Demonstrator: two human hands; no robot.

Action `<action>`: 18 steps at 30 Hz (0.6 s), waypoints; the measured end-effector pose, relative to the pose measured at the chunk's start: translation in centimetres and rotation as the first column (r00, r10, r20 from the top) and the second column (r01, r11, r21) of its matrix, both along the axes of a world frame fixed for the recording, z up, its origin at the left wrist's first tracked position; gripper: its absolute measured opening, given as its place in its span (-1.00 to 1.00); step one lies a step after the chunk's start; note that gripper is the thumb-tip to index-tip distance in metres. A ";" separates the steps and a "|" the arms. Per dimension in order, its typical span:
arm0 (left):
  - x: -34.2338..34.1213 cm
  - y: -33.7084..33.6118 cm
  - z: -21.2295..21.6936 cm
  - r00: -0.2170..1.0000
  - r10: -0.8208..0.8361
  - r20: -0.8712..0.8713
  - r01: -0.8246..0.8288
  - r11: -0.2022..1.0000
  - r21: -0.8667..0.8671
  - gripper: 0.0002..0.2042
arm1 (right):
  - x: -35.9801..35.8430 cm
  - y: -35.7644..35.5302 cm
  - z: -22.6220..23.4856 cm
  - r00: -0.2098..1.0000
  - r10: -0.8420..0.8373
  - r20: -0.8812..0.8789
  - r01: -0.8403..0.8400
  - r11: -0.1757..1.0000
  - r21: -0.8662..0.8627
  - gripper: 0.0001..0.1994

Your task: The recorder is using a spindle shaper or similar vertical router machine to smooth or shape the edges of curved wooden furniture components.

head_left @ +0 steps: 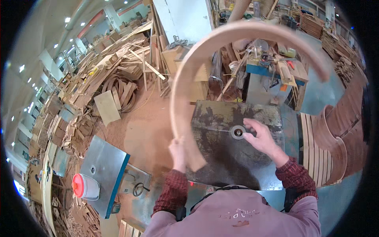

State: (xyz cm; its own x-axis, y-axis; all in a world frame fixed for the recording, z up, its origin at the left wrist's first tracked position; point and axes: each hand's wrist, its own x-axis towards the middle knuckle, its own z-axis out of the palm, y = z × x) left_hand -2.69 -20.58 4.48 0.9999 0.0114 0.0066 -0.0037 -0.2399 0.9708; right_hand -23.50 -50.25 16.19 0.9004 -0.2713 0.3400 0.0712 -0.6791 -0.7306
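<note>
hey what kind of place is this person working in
Most likely a woodworking shop. The left hand holds a curved wood strip over a worn metal machine table, offcut piles cover the sawdust floor, and stacked bent pieces stand at right.

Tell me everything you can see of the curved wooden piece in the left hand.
The curved wooden piece is a long, thin strip of pale, bare wood bent into an open arc, roughly three quarters of a ring. The left hand grips it near its lower end, which sits over the front left of the dark metal machine table. It stands raised, arching up and over to the right, its far end free and blurred. The right hand does not touch it.
</note>
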 end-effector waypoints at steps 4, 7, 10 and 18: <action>-4.7 -7.2 2.2 0.911 -0.366 -0.188 0.340 0.927 -0.159 -0.70 | 3.5 -0.3 -6.0 0.993 0.068 -0.100 0.034 0.635 0.772 -0.43; -8.1 -11.5 2.8 0.761 -0.616 -0.206 0.509 0.762 -0.400 -0.66 | 5.1 0.0 -7.2 0.978 0.201 -0.055 -0.022 0.363 0.931 -0.46; -10.1 -14.3 -0.1 0.624 -0.749 -0.224 0.562 0.629 -0.537 -0.60 | 4.1 0.7 -7.0 0.969 0.240 0.065 -0.074 0.029 0.997 -0.40; -12.9 -17.2 1.0 0.289 -0.912 -0.293 0.904 0.360 -0.231 -0.34 | -6.3 -4.7 -9.4 0.999 0.035 -0.032 0.027 0.119 0.993 -0.23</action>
State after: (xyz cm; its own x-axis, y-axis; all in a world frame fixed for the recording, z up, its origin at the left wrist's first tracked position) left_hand -15.58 -37.81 5.44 0.3009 -0.9087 -0.2893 0.0892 -0.2752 0.9572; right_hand -29.81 -54.95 6.84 0.9052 -0.3379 -0.2579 0.0241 0.6466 -0.7625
